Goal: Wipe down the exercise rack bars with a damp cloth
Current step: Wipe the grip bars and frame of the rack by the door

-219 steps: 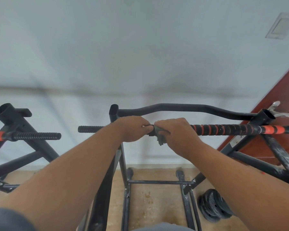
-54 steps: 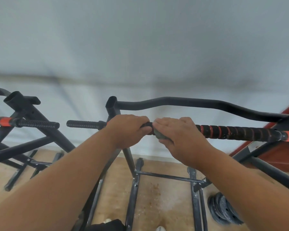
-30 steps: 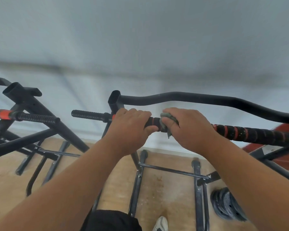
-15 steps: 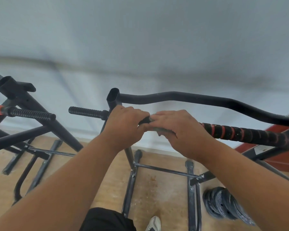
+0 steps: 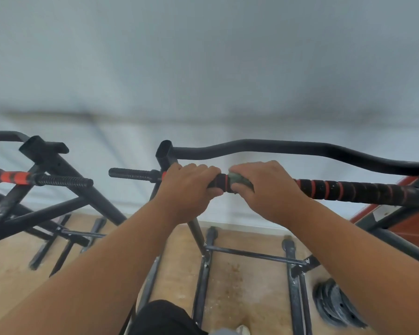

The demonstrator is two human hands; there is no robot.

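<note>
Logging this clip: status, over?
Left hand grips bar. Right hand wraps cloth round bar beside it. Nothing in the way.

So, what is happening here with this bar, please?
A person is wiping a padded bar of a black exercise rack. The left hand grips the bar to steady it. The right hand holds a greenish cloth wrapped on the bar just beside the left hand, with a short black and red stretch of grip showing between them. The striped grip to the right of the hands is not covered by the cloth. Weight plates lie on the floor below.
</note>
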